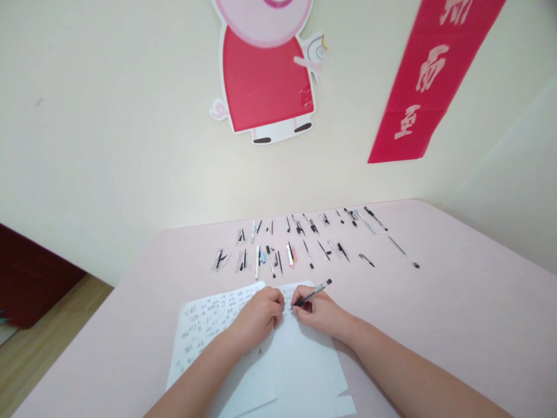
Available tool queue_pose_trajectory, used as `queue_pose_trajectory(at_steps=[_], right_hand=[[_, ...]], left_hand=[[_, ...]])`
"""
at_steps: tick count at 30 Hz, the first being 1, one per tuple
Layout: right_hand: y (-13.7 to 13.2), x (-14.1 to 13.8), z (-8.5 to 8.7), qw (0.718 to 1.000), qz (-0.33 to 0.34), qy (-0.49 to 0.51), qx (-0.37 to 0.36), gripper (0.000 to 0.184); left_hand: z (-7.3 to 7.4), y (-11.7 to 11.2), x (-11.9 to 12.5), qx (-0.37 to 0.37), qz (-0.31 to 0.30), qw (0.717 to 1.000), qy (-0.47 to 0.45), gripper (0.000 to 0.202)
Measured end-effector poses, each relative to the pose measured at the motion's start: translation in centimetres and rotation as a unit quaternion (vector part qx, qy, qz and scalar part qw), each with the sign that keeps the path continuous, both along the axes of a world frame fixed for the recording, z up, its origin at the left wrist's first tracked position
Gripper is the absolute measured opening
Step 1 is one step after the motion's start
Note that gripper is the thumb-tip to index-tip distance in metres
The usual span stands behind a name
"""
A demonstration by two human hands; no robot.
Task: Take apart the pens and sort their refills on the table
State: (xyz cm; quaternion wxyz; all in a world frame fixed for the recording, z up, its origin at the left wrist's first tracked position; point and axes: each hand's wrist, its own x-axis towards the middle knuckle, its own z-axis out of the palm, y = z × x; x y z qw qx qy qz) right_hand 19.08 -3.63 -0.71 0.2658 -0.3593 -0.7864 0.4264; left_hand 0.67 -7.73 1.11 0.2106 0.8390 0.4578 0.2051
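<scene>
My right hand (315, 312) is closed round a pen (314, 292) with a clear barrel and black ends. The pen slants up to the right, its tip down at the upper part of the right-hand paper sheet (307, 366). That sheet has a little writing at its top; its lower part is blank. My left hand (261, 313) rests with curled fingers where this sheet meets the left-hand paper sheet (209, 319), which is covered in handwriting. Anything inside those fingers is hidden.
Two rows of pens and pen parts, some black pens (343, 251) among them, lie along the back of the pink table (435, 302). Behind it is a wall with a pig cutout (270, 87) and a red banner (418, 98). Wooden floor (56, 313) shows at left.
</scene>
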Motion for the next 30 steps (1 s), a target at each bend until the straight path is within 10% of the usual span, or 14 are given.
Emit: queue_pose_trajectory(at_steps=[30], right_hand=[[-0.2, 1.3, 0.4, 0.993, 0.017, -0.055, 0.103, 0.015]], left_hand=[[-0.5, -0.3, -0.5, -0.006, -0.019, 0.999, -0.029, 0.041]])
